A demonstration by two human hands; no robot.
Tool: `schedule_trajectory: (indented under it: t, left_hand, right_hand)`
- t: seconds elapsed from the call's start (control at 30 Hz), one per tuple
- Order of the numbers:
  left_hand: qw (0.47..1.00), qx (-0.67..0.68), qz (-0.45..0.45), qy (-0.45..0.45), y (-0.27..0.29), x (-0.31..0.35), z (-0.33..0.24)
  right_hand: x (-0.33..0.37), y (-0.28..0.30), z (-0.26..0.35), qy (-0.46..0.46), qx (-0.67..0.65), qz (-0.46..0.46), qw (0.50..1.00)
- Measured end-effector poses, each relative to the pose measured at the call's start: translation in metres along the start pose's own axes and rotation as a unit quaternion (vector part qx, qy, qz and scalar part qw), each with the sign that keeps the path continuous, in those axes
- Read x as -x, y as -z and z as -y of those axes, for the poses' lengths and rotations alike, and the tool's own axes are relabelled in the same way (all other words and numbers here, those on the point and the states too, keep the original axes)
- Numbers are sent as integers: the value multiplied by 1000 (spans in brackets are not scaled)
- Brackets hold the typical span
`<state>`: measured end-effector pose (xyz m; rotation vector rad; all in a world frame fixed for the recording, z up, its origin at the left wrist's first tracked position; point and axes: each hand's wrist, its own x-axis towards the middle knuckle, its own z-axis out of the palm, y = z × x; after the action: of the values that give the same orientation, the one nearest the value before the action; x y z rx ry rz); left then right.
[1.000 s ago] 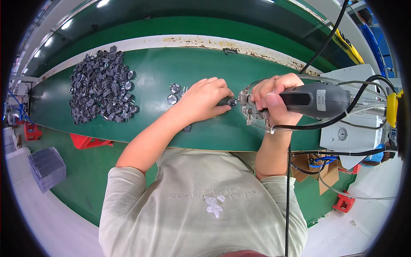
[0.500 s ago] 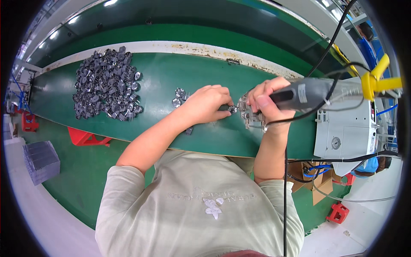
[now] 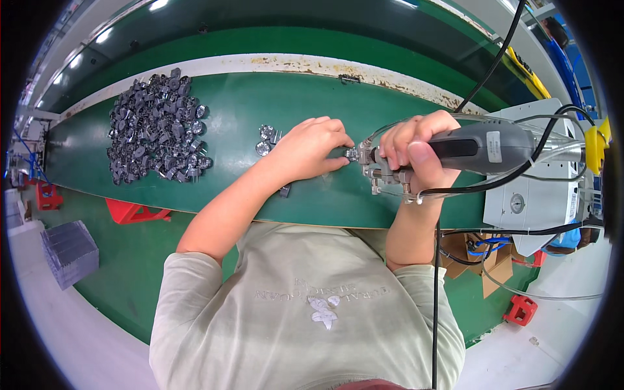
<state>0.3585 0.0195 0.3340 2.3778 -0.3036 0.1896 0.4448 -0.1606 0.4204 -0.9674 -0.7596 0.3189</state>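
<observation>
My left hand (image 3: 316, 148) reaches over the green bench with thumb and forefinger closed on a small clear and grey caster-like part (image 3: 351, 154). My right hand (image 3: 422, 148) wraps round the grey power screwdriver (image 3: 500, 144), which lies almost level. Its metal nose (image 3: 372, 162), with thin tubes and a bracket, points left and meets the part at my left fingertips. I cannot make out the exact contact. Several similar small parts (image 3: 264, 140) lie just left of my left hand, and another grey one (image 3: 285, 190) sits below my wrist.
A large heap of grey parts with metal pins (image 3: 156, 130) covers the bench's left. On the right stands a white machine (image 3: 530, 195) with a gauge. Black cables (image 3: 437, 292) and clear hoses hang around the screwdriver. Red stools (image 3: 133, 211) and cardboard boxes (image 3: 497, 270) are below.
The screwdriver has turned in my right hand, so its metal nose and bracket show side-on and closer to the part. My left hand keeps its pinch; the whole view has shifted slightly.
</observation>
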Motion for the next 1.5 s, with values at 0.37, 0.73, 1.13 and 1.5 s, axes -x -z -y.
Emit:
schedule_trajectory:
  t: [0.37, 0.73, 1.13, 1.5]
  left_hand:
    - [1000, 8, -3, 3, 0, -1, -1]
    - [1000, 6, 0, 11, 0, 0, -1]
    - [1000, 5, -5, 9, 0, 0, 0]
    - [999, -47, 11, 1, 2, 1, -2]
  right_hand:
    - [3, 2, -5, -2, 12, 17, 1000]
    - [2, -3, -1, 1, -6, 43, 999]
    - [-1, -3, -6, 0, 37, 48, 998]
    - [9, -14, -5, -61, 167, 41, 983]
